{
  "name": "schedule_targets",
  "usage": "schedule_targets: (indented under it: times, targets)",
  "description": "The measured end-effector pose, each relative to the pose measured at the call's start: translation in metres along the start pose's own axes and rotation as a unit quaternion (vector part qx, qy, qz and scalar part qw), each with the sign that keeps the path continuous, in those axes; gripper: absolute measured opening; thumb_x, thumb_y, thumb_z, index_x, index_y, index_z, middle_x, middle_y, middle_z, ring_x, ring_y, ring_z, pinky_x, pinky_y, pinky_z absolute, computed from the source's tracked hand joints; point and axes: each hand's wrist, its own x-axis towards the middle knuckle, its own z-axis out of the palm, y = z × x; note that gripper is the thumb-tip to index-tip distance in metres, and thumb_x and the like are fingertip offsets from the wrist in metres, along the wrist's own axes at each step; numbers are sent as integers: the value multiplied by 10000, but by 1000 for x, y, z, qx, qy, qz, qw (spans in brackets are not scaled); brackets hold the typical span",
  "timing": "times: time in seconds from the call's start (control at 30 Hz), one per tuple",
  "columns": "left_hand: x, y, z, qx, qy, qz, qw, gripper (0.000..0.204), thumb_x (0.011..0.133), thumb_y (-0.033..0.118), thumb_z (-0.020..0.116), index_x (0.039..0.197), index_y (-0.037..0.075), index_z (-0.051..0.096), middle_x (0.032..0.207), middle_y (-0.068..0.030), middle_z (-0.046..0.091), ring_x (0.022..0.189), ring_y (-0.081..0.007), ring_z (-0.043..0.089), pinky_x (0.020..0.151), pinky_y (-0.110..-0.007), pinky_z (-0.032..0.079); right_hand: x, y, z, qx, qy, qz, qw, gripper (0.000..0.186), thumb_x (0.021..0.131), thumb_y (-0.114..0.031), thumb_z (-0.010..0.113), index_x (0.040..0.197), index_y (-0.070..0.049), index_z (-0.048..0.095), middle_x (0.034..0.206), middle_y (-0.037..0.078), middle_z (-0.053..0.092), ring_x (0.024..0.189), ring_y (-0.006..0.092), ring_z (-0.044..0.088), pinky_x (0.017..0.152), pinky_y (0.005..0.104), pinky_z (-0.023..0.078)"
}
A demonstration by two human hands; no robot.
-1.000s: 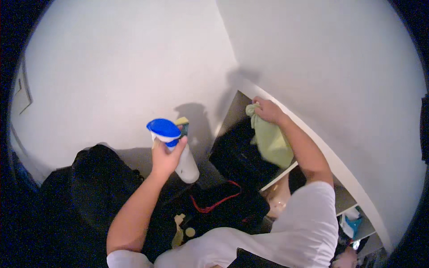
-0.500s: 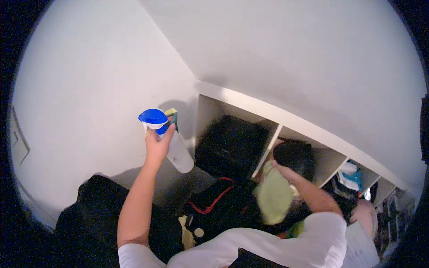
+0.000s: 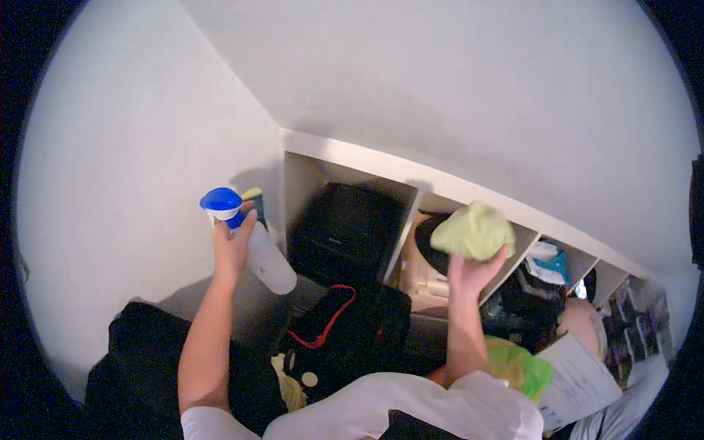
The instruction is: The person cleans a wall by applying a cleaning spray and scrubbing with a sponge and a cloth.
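Note:
At the left, near the corner of the walls, my left hand point(image 3: 233, 253) is closed round the neck of a spray bottle point(image 3: 270, 265) with a blue and white head and a whitish, translucent body. The bottle is tilted, its base toward the lower right. A yellow and green sponge point(image 3: 257, 205) shows behind the bottle's head, by the same hand's fingers. My right hand point(image 3: 475, 273) holds up a crumpled pale green cloth point(image 3: 477, 231) in front of the shelf unit. The cloth hides most of those fingers.
A white cube shelf unit point(image 3: 352, 158) stands along the wall. A black boxy case point(image 3: 352, 231) fills its left compartment; a round black item point(image 3: 433, 242) sits in the neighbouring one. Below are a black bag with red trim point(image 3: 330, 323), a green bag point(image 3: 521, 363) and a white sheet point(image 3: 576, 381).
My right hand has risen, lifting the cloth from hanging low to in front of the shelf's top edge. The view has shifted right; my left hand still grips the bottle.

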Motion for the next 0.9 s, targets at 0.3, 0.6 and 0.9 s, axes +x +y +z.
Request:
schedule_targets:
  times: [0.3,0.6,0.9]
  targets:
    - [-2,17,-7,16,33,21,999,243,799,131,626,1014,16,609,959,-54,619,885,-118,545,819,-263,403,169,48,-39,-580,-113,-476,652,710,718,-305,591,1331,-80,315,1405,209,169,1307,379,119,1064,485,58]
    - [-6,23,-11,52,68,14,996,234,789,118,629,997,18,595,959,-55,607,882,-122,542,799,-264,414,216,184,-36,-646,-97,-571,497,746,704,-476,562,1253,11,424,1362,269,176,1271,456,81,993,590,-55]
    - [-7,21,-10,61,41,-45,996,279,755,115,676,988,5,566,938,-49,593,833,-113,544,755,-266,434,178,353,90,-617,-417,-591,310,513,702,-350,600,1183,-186,527,1340,138,366,1316,334,178,984,595,188]
